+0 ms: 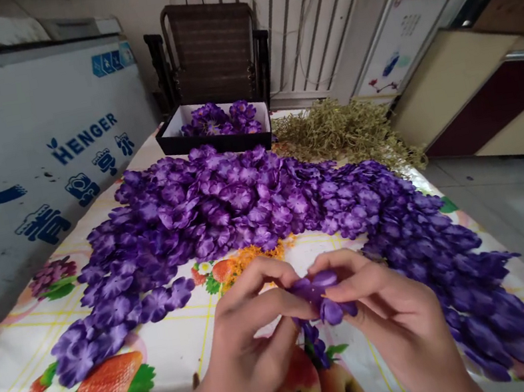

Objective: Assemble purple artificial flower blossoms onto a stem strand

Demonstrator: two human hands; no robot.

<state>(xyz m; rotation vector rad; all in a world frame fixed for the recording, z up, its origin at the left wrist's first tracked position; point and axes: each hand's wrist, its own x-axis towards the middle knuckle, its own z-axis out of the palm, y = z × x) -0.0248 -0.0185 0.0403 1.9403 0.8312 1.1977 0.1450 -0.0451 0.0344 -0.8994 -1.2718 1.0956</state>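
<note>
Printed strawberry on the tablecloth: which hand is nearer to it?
Left. The left hand is to the right of the strawberry, apart from it; the right hand is farther right, beyond the purple flower both hands hold.

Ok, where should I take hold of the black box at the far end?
Probably the box's left rim, fingers over the wall, coming from the left: that end looks free, while the purple flowers press against the near wall and the dried sprigs crowd the right.
</note>
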